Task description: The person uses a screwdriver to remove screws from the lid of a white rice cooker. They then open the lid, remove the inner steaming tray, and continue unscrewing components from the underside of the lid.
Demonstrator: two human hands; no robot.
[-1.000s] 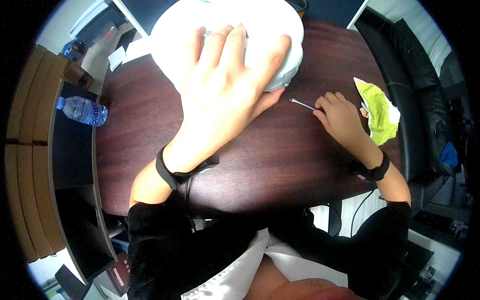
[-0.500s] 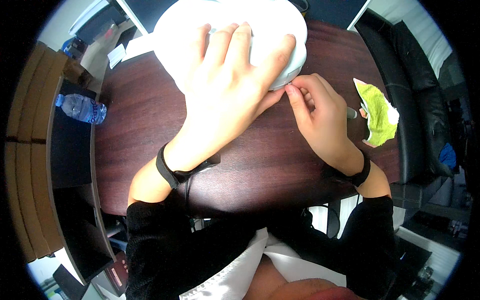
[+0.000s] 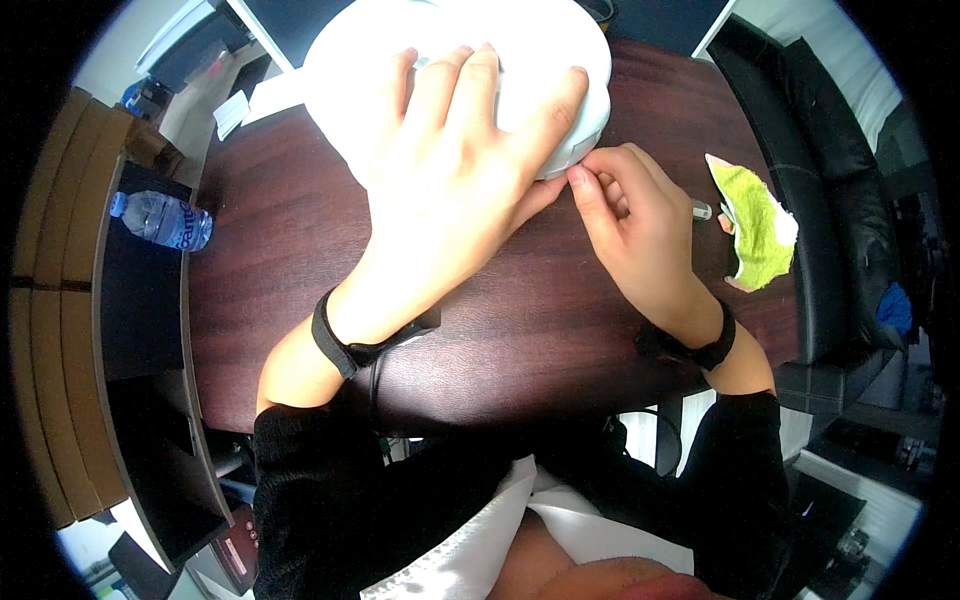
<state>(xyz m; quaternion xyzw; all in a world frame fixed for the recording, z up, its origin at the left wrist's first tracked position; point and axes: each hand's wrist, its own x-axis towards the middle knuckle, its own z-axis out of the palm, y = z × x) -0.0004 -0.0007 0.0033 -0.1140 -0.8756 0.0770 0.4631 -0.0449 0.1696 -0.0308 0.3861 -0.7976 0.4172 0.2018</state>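
Observation:
My left hand (image 3: 450,160) lies spread over a white, rounded object with a lobed outline (image 3: 550,45), its fingers flat on top. Its thumb reaches along the near right edge; whether it tucks under the rim I cannot tell. My right hand (image 3: 640,210) is closed in a pinch, thumb against forefinger, right at that same edge. Whatever sits between those fingertips is too small to make out. Bright glare washes out much of the white surface, and its far side is cut off by the frame.
On the dark wooden table (image 3: 520,330), a torn yellow-green and white piece (image 3: 762,225) lies at the right, beside a small pale cylindrical item (image 3: 702,210). White papers (image 3: 275,97) are at the back left. A water bottle (image 3: 165,220) lies left; a black sofa (image 3: 815,190) stands right.
Both hands keep almost the same place on the white object. The whole view has shifted very slightly, and more of the small pale cylindrical item shows beside my right hand.

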